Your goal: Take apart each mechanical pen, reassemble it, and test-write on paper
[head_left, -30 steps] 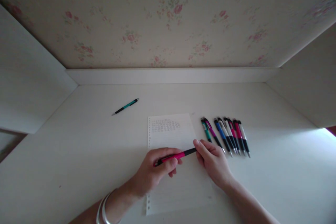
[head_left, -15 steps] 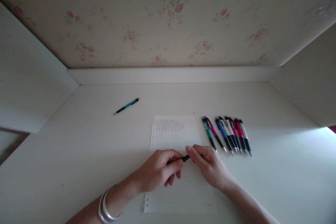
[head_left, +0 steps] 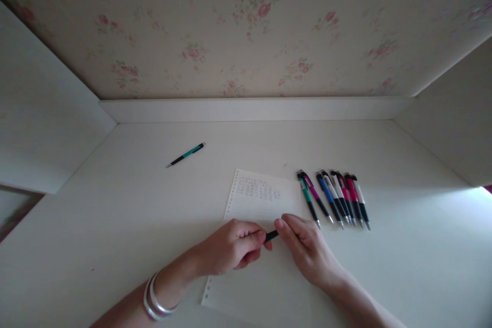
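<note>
Pen (head_left: 271, 236) (slim, black where it shows, rest hidden) is btwn the hands, over a white lined sheet of punched paper (head_left: 251, 206). Left hand (head_left: 242, 246) is closed round one end, right hand (head_left: 305, 250) pinches the other, prob bc two-ended support = steadier. Multicolour black-gripped pens (head_left: 336, 198) lie to the right on the white bench (head_left: 115, 205), prob to keep off the sheet.

Near the far edge of the paper sheet (head_left: 251, 210) stand several lines of handwriting (head_left: 258, 188); they are too small and too blurred, so no word of them can be read.
</note>
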Motion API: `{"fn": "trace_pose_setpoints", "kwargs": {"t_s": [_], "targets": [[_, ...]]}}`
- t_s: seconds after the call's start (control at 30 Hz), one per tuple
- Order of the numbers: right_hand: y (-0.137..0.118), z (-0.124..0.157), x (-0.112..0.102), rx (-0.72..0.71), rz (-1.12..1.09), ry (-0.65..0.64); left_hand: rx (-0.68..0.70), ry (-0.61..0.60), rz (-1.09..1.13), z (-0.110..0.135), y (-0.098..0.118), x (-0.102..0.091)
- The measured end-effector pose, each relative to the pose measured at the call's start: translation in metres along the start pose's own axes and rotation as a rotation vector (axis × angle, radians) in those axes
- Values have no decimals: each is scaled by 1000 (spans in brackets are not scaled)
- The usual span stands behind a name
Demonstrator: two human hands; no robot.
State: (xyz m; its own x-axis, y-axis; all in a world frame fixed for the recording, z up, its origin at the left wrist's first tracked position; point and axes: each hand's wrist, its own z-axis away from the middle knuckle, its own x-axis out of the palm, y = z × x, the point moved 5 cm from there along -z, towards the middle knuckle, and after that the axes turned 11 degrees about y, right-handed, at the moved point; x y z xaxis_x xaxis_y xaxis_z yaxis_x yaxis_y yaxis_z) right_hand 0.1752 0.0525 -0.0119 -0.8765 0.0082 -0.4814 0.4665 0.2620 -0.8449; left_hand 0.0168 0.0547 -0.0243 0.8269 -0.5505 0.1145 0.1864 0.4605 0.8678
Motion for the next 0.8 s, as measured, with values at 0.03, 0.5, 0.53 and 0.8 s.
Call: {"fn": "trace_pose_setpoints", "kwargs": {"t_s": [0.03, 0.5, 0.53, 0.8], "targets": [[-1, 0, -1, -18, -5, 8, -19, -2, 36, 0, -2, 1], [22, -8, -2, 254, -244, -37, 11, 101, 138, -6, -13, 4], [22, -8, -2, 251, -208, -49, 18, 113, 120, -5, -15, 4], [21, -8, -2, 225, -407, -117, 132, 205, -30, -4, -15, 7]]}}
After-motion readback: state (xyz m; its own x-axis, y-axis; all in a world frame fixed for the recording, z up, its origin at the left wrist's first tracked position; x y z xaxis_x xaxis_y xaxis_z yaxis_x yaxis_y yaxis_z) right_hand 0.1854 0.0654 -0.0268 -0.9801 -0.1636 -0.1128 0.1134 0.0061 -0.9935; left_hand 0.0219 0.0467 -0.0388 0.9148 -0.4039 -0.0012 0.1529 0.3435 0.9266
